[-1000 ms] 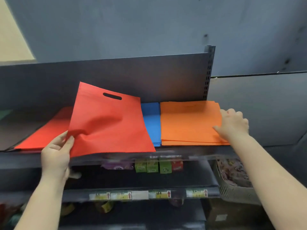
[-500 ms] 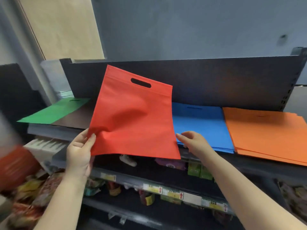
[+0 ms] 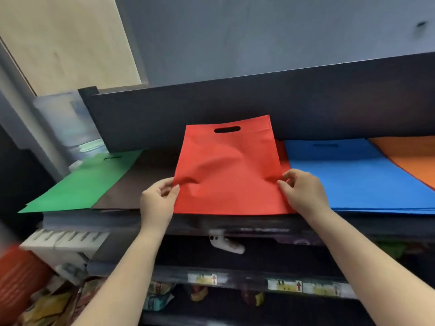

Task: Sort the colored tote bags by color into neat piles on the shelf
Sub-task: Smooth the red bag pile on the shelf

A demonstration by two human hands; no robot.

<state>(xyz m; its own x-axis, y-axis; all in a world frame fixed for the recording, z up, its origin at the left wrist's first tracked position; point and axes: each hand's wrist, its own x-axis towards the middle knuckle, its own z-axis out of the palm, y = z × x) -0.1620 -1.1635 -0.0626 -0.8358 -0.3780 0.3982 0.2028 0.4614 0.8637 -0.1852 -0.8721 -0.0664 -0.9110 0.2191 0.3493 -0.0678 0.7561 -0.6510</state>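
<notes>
A red tote bag (image 3: 227,168) with a cut-out handle stands tilted over the dark shelf (image 3: 235,223), its upper edge leaning toward the back panel. My left hand (image 3: 159,201) pinches its lower left edge, and my right hand (image 3: 302,192) pinches its lower right edge. A sliver of more red shows just behind its right side. To the left lie a dark brown bag pile (image 3: 134,184) and a green bag (image 3: 82,182). A blue pile (image 3: 353,175) lies to the right, with an orange pile (image 3: 414,158) beyond it.
A dark back panel (image 3: 235,102) rises behind the shelf. Below it, lower shelves hold small packaged goods behind price labels (image 3: 284,284). A white clip-like object (image 3: 224,243) hangs under the shelf edge. Blurred red and yellow packages sit at bottom left.
The view swung left from the orange pile. My right hand left the orange pile and took hold of the red bag's right edge. The bag now sits squarer and lower over the shelf.
</notes>
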